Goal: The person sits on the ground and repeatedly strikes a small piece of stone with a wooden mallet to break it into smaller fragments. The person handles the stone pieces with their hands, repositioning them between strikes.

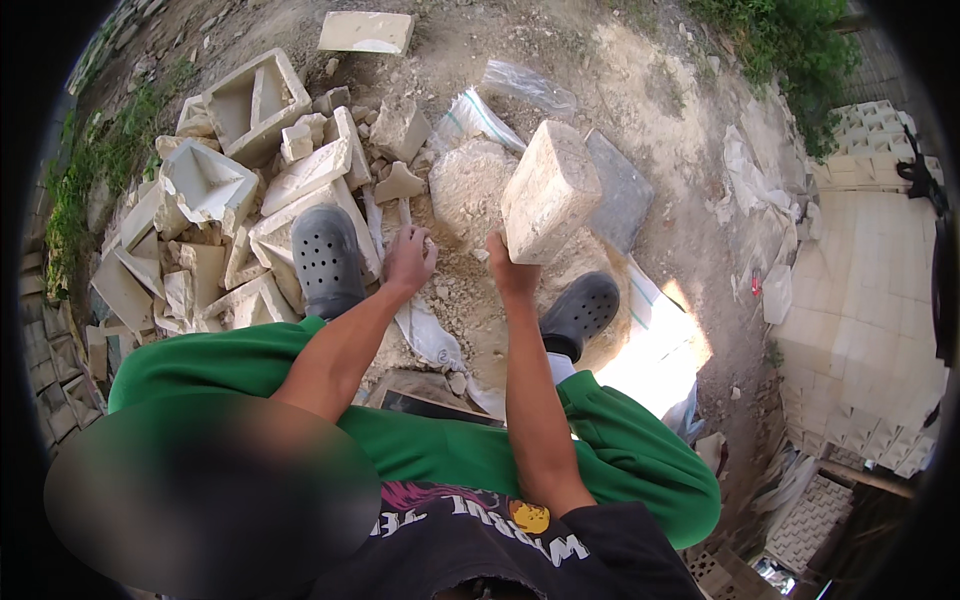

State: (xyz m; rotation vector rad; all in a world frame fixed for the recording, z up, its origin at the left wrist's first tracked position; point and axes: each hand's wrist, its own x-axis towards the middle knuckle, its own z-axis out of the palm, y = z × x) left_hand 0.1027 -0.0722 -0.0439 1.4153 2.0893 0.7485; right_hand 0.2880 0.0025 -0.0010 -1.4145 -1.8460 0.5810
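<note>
My left hand (408, 260) is closed around the handle of a dusty hatchet-like tool (400, 183), whose wide pale head points away from me. The tool's exact kind is hard to tell under the dust. With my right hand (513, 268) I grip the near lower corner of a large pale rectangular block (552, 190), which stands tilted. My thumb shows at its left edge; the other fingers are mostly hidden. Just left of the block lies a rounded, rough mound (474, 190) of pale material. Crumbs and dust cover the ground between my hands.
Broken pale blocks and hollow box-shaped pieces (257, 105) pile up at the left. A grey slab (618, 190) lies behind the block. White sacking (650, 340) spreads under the rubble. My grey clogs (328, 262) stand either side. Stacked pale blocks (865, 290) rise at the right.
</note>
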